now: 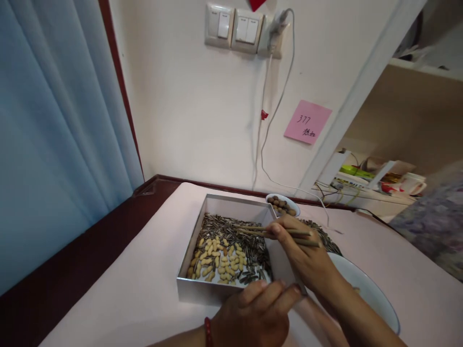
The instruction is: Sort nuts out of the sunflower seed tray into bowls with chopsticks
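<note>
**Chopsticks over a tray of seeds and peanuts**

The chopsticks (275,234) are a thin brownish pair, lying nearly level, tips pointing left over the sunflower seeds (231,229). They sit pinched in the right hand (304,255). The square metal tray (202,284) rests on the pale surface (119,294); dark striped seeds fill its far and right parts, and pale unshelled peanuts (217,262) lie heaped in the near left. The left hand (256,313) touches the tray's near rim with its fingertips
</note>
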Tool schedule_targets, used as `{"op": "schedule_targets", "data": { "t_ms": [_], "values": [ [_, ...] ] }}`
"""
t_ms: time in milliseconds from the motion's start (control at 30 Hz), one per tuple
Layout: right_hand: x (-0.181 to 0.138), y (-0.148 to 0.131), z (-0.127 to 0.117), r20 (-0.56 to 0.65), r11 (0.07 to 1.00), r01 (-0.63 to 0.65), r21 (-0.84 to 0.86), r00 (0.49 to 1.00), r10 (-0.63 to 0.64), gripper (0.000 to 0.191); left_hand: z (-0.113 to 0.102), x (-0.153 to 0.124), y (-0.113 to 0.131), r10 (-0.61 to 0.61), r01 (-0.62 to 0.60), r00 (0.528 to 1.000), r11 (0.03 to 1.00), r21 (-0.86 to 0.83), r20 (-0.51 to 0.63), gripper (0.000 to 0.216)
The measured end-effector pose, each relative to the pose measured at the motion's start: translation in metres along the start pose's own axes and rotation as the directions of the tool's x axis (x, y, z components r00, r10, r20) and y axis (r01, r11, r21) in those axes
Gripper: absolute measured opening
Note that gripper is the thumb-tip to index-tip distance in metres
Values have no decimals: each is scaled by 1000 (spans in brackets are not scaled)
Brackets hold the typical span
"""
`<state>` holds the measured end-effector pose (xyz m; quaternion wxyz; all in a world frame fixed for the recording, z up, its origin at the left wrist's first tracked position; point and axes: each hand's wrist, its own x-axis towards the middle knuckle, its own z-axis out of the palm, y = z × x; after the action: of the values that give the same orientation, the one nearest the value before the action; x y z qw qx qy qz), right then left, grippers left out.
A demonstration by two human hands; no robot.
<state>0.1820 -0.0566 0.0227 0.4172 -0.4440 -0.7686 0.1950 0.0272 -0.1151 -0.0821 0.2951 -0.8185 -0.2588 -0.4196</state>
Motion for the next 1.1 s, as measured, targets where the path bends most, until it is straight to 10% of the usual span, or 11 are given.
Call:
{"op": "schedule_targets", "data": {
  "t_ms": [600,900,1100],
  "values": [
    [15,4,19,38,999,19,-37,999,-17,44,1,0,-4,56,-54,998,998,35,-42,16],
    [-29,-10,-50,-240,987,81,-138,964,-113,28,-2,0,-2,33,-33,999,999,-29,15,21],
    [-59,13,-113,-578,949,-208,-235,815,36,39,1,-5,-3,40,-37,998,996,-84,37,16]
  ]
}}
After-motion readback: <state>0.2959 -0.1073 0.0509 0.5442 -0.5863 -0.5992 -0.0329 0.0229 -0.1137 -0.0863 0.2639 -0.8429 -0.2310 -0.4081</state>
